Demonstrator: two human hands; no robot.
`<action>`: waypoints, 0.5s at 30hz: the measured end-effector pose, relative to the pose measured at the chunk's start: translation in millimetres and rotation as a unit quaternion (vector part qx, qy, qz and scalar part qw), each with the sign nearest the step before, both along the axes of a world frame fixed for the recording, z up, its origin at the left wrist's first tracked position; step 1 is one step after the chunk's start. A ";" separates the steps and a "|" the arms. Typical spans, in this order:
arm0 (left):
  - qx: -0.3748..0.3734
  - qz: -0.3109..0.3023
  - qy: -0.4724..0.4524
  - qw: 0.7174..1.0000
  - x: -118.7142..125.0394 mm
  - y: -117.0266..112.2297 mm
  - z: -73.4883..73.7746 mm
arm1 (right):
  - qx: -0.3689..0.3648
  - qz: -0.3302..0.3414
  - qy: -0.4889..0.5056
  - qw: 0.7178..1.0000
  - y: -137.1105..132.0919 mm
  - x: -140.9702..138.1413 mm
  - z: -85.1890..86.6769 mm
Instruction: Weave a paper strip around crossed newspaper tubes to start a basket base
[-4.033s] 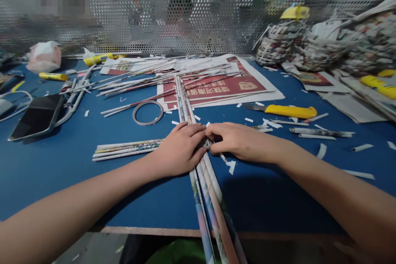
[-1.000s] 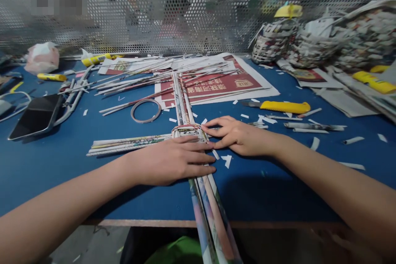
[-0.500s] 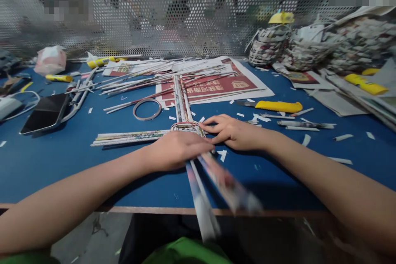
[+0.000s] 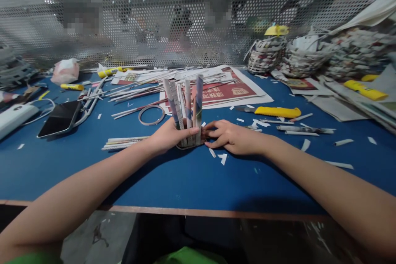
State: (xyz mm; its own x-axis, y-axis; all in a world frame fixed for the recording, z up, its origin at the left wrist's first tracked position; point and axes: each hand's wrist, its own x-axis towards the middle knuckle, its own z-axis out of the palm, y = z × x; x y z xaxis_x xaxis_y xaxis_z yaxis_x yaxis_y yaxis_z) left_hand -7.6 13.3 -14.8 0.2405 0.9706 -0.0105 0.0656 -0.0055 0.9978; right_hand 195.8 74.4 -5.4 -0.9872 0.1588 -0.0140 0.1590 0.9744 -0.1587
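Rolled newspaper tubes (image 4: 198, 103) stand upright in front of me, rising from a small woven base on the table. My left hand (image 4: 170, 135) is closed round the left side of these tubes, its thumb laid across their front. At the right edge of the base, my right hand (image 4: 227, 137) has its fingers bent and pinched against the weaving; the fingertips partly hide what they grip. More tubes of the same piece (image 4: 122, 143) lie flat, sticking out to the left under my left forearm.
Behind the piece lie loose paper tubes (image 4: 136, 93) and a red printed sheet (image 4: 244, 86). A tape ring (image 4: 151, 115) and a phone (image 4: 58, 119) are to the left. A yellow utility knife (image 4: 275, 111), paper scraps and woven baskets (image 4: 266, 53) are to the right.
The tubes that pointed toward me over the table edge have been folded up and now stand upright. My left hand has shifted left and grips them; the right stays at the base.
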 end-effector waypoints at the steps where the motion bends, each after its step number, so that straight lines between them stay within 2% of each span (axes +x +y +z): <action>1: 0.006 0.001 0.013 1.000 0.5 -1.4 0.0 | -0.003 0.001 0.001 1.000 -0.3 -0.2 0.2; 4: 0.034 0.026 0.051 0.998 1.9 -3.8 -1.6 | -0.010 0.004 -0.001 1.000 -1.0 0.0 0.9; 9: 0.028 0.013 -0.012 0.999 4.1 -3.2 -6.3 | -0.001 0.009 0.002 1.000 -1.0 0.1 1.6; 13: 0.060 0.030 0.007 0.998 3.2 -4.4 -6.9 | 0.009 0.007 0.001 1.000 -2.1 -0.5 1.9; 15: 0.078 -0.007 0.019 0.997 0.9 -6.3 -2.7 | 0.016 0.002 -0.002 1.000 -2.9 -0.4 2.2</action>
